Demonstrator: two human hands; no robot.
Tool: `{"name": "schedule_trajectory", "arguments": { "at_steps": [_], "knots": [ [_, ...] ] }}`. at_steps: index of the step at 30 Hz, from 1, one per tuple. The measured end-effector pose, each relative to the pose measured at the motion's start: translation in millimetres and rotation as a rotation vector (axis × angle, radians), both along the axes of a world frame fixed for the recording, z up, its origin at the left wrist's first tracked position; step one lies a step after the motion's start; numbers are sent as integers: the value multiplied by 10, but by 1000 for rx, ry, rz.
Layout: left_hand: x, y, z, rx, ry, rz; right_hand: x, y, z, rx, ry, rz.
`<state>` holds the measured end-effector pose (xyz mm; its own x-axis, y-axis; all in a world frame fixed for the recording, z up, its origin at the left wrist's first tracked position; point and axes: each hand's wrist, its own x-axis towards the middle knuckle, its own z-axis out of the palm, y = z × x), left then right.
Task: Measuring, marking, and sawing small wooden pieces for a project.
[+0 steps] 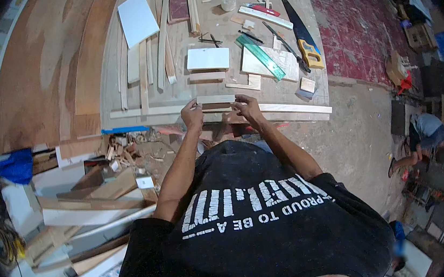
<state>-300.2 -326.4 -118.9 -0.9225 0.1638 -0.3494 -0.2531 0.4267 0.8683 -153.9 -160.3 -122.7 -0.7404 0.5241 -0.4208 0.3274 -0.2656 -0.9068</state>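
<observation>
My left hand (192, 114) and my right hand (247, 109) are both closed on a short, pale wooden piece (217, 99), one at each end. It lies level near the front edge of the workbench (166, 99). Close by runs a long pale wood strip (294, 108), which stretches out past both hands along that edge. Just beyond my fingers are a small white board (208, 59) and a short wooden block (207, 77). An L-shaped pair of wood offcuts (247, 84) sits to the right of them.
A yellow-handled handsaw (302, 35), a green ruler (261, 57) and a white panel (138, 18) lie on the bench. Long wood strips (164, 36) lie at left beside brown plywood sheets (36, 66). Scrap wood (103, 197) piles up below left. Another person (427, 130) bends at far right.
</observation>
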Motion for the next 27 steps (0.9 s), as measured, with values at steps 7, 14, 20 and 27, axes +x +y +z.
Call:
{"name": "schedule_trajectory", "arguments": {
  "at_steps": [7, 14, 20, 27],
  "knots": [
    [-639, 105, -174, 29, -64, -99, -489, -144, 61, -64, -92, -176],
    [-971, 357, -262, -46, -3, -36, -835, 128, -329, 232, -82, -75],
    [-843, 521, -76, -118, 73, -117, -843, 273, -414, 304, -81, -74],
    [-899, 516, -43, -264, 238, -186, -914, 254, -106, 264, -60, -20]
  ]
}}
